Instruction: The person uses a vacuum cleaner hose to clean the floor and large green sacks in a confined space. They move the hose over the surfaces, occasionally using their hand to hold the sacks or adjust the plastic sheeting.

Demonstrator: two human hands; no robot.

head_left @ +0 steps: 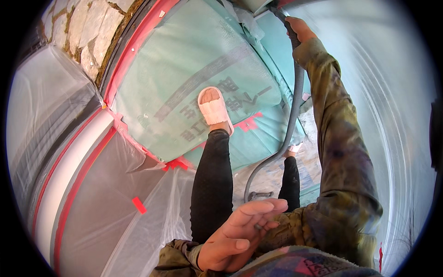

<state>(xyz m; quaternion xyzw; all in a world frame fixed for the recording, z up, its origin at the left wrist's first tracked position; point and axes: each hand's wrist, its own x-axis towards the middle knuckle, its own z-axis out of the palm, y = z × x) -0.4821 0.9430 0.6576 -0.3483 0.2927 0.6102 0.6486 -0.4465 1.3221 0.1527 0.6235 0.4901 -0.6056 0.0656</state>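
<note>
At the upper right, my right hand (301,30) is closed around a grey ribbed vacuum hose (296,99) close to its far end. What the hose leads to beyond my hand is mostly cut off by the top of the view. From there the hose curves down past my right sleeve and ends low near a small grey fitting (262,195) on the floor. My left hand (242,233) is in front of my body at the lower middle, fingers stretched out and thumb apart, holding nothing.
Green protective sheeting (184,60) with dark print covers the floor, edged with red tape (134,51). One foot in a pale slipper (213,111) rests on it. Clear plastic film (50,92) hangs at left, and a film-covered surface (374,92) rises at right. Stone paving (92,27) shows far left.
</note>
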